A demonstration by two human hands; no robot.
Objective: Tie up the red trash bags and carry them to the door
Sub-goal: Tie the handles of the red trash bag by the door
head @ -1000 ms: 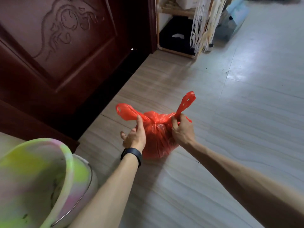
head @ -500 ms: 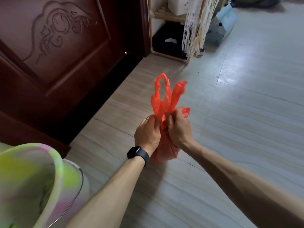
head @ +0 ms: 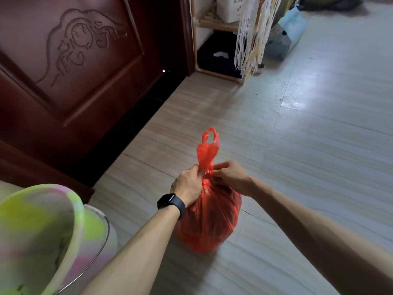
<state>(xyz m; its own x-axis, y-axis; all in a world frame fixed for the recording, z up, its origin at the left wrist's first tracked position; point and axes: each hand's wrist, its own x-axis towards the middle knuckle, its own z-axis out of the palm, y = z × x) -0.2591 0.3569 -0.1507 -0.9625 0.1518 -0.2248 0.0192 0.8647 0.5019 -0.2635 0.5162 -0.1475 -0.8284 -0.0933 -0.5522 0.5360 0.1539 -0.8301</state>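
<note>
I see the red trash bag (head: 209,222) on the floor (head: 297,145) toward 6 o'clock, long axis upright, its handles (head: 208,150) pointing to 12. My left hand (head: 188,185) and right hand (head: 230,177) both pinch its neck. Half a second ago two loops stood side by side; now they're one strand.

Head view, looking down, close above floor (head: 319,145)

The two handles (head: 207,150) of the red bag (head: 209,220), spread wide apart a second ago, now stand together as one twisted strip. The left hand (head: 188,186) and right hand (head: 231,177) have closed in, pinching the cinched neck from either side.
</note>
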